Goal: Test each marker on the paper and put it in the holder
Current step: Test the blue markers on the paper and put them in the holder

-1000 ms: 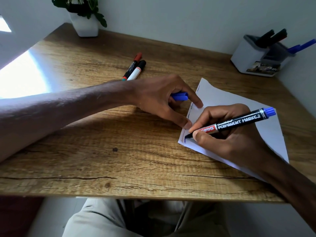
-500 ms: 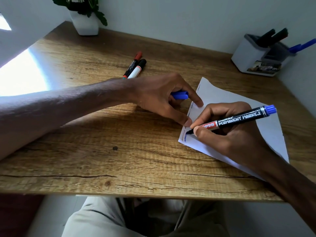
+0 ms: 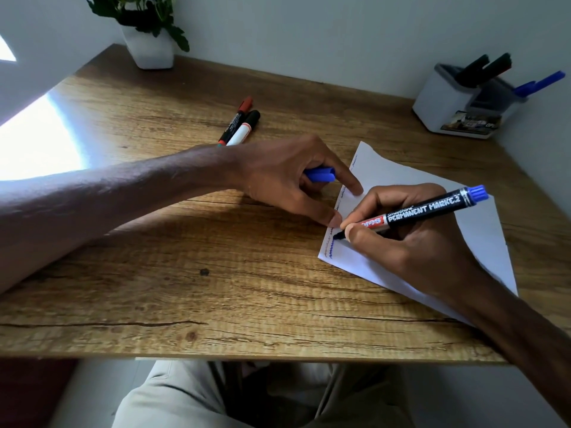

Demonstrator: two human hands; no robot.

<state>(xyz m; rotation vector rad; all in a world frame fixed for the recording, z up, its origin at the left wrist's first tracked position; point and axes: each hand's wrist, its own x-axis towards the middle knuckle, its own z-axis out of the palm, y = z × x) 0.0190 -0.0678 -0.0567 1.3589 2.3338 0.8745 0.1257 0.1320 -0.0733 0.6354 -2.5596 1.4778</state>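
Right hand (image 3: 411,242): fingers clamped on black permanent marker with blue end (image 3: 432,208), tip touching white paper sheet (image 3: 401,174) near its left edge.
Left hand (image 3: 287,180): curled round blue plastic cap (image 3: 319,175), fingertips pressing paper edge.
White-grey plastic holder (image 3: 445,97): far right corner, well apart from paper.

Uncapped black marker (image 3: 426,210), blue end, tip on paper (image 3: 386,171) left edge; blue cap (image 3: 319,175) beside; two capped markers (image 3: 242,132) apart; holder (image 3: 438,97) far right.
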